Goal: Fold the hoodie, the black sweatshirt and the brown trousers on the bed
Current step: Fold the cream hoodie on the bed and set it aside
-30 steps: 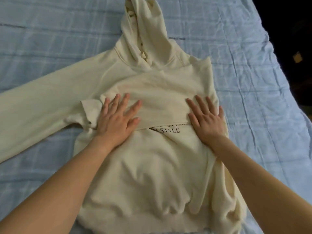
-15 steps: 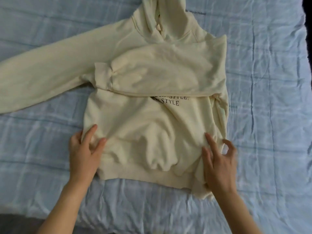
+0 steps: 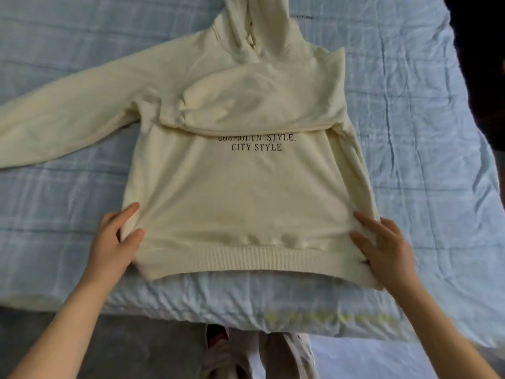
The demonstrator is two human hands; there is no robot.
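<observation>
While both hands gripped hem corners, hoodie [image 3: 246, 192] lay front-up on bed [image 3: 410, 132], hem near bed's front edge. Left hand [image 3: 114, 242] and right hand [image 3: 388, 247] each pinched fabric. Risks: uneven pull skews body; folded sleeve [image 3: 259, 105] slides off chest; outstretched sleeve [image 3: 68, 119] drags across bed.
</observation>
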